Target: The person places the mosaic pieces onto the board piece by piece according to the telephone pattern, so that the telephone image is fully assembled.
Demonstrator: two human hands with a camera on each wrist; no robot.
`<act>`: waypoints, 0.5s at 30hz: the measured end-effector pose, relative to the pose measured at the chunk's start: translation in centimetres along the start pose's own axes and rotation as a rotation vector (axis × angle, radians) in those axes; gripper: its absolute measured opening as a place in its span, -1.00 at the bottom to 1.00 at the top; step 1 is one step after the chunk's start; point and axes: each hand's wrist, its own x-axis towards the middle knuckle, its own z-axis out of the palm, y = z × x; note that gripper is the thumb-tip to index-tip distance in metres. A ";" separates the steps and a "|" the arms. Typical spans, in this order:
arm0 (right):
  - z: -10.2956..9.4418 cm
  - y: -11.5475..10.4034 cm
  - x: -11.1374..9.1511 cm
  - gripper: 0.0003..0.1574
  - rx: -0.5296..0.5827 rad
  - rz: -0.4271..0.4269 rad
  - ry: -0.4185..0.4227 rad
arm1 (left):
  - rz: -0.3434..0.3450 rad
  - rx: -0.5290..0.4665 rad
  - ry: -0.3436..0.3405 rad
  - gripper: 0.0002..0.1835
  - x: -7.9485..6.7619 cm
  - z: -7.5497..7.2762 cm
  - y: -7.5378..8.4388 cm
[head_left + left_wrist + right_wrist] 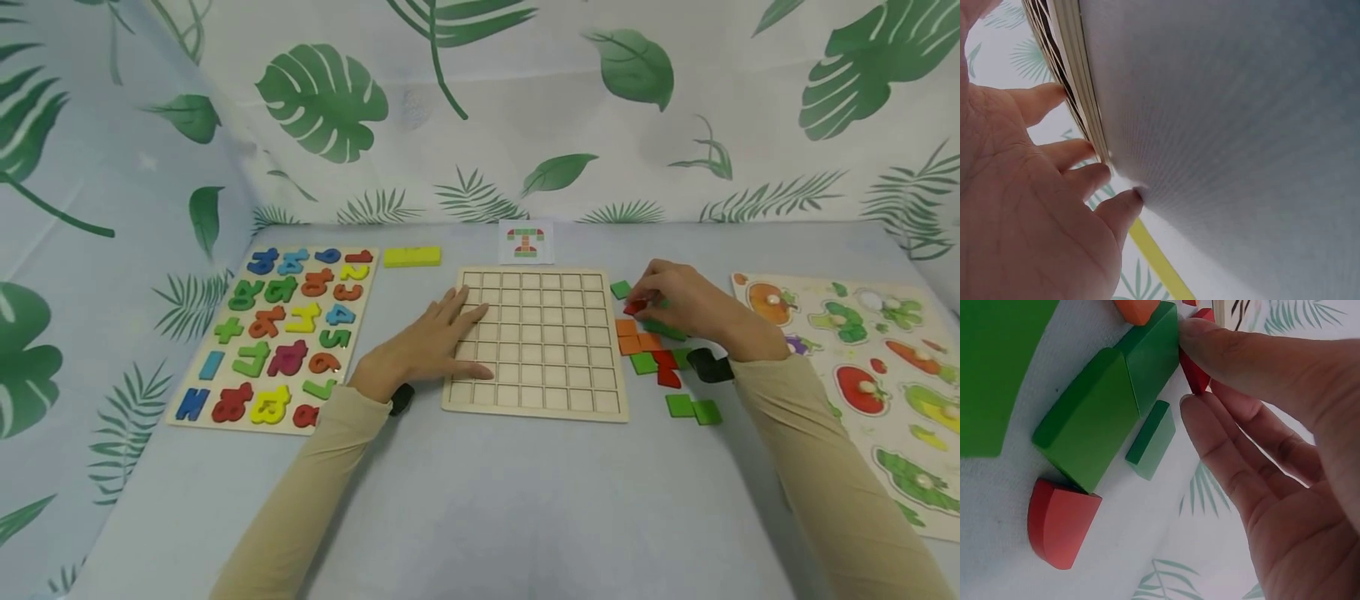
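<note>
Hands (425, 340), left on gridded wooden board (551, 342), right (681, 300) pinching smooth red piece (634, 307)

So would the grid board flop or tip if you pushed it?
The grid board looks stiff, since its edges run straight. It would probably slide rather than tip, because it lies wide and flat on the table.

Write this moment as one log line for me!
left hand: touches board | right hand: pinches red block | card: beyond board | orange blocks: beside board

Red piece (634, 308), green tiles (680, 406), orange tiles (627, 344), beige gridded board (535, 335), green-leafed white backdrop (495, 137)
</note>
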 end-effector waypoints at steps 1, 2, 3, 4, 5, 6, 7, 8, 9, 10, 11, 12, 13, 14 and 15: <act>0.0 0.0 0.0 -0.75 0.000 -0.003 0.000 | 0.000 -0.001 -0.002 0.14 0.0 0.0 0.0; 0.1 -0.1 0.0 -0.75 -0.002 -0.005 0.001 | 0.000 -0.003 -0.002 0.15 0.0 0.1 0.0; 0.1 -0.1 0.0 -0.76 -0.005 -0.008 0.000 | 0.002 -0.003 -0.003 0.15 0.0 0.1 -0.1; 0.1 -0.1 0.0 -0.76 -0.008 -0.010 0.000 | 0.001 -0.002 -0.003 0.15 0.0 0.1 -0.1; 0.2 -0.1 0.1 -0.77 -0.013 -0.011 -0.001 | 0.002 0.001 -0.003 0.15 0.0 0.2 -0.1; 0.2 -0.2 0.1 -0.78 -0.017 -0.013 0.001 | 0.003 0.002 -0.002 0.15 0.0 0.2 -0.1; 0.2 -0.2 0.1 -0.78 -0.020 -0.014 0.003 | 0.004 0.005 0.000 0.15 0.0 0.2 -0.1; 0.2 -0.1 0.0 -0.79 -0.020 -0.018 0.006 | 0.006 0.008 0.002 0.14 0.0 0.3 -0.1; 0.2 -0.2 0.0 -0.79 -0.017 -0.022 0.011 | 0.003 0.012 0.001 0.14 0.0 0.3 -0.1; 0.2 -0.1 0.0 -0.79 -0.015 -0.030 0.015 | 0.002 0.017 0.001 0.14 0.0 0.3 -0.1; 0.2 -0.1 0.0 -0.79 -0.012 -0.036 0.019 | 0.000 0.020 0.002 0.13 0.0 0.3 -0.1; 0.2 -0.1 0.0 -0.78 -0.011 -0.044 0.023 | -0.006 0.019 0.000 0.13 0.0 0.3 -0.1; 0.2 -0.1 0.0 -0.78 -0.009 -0.049 0.027 | -0.012 0.020 -0.001 0.13 0.0 0.2 -0.1; 0.2 -0.1 0.0 -0.78 -0.007 -0.054 0.029 | -0.019 0.020 -0.002 0.13 -0.1 0.2 -0.1; 0.2 -0.2 0.0 -0.77 -0.006 -0.059 0.032 | -0.025 0.020 -0.003 0.13 -0.1 0.1 0.0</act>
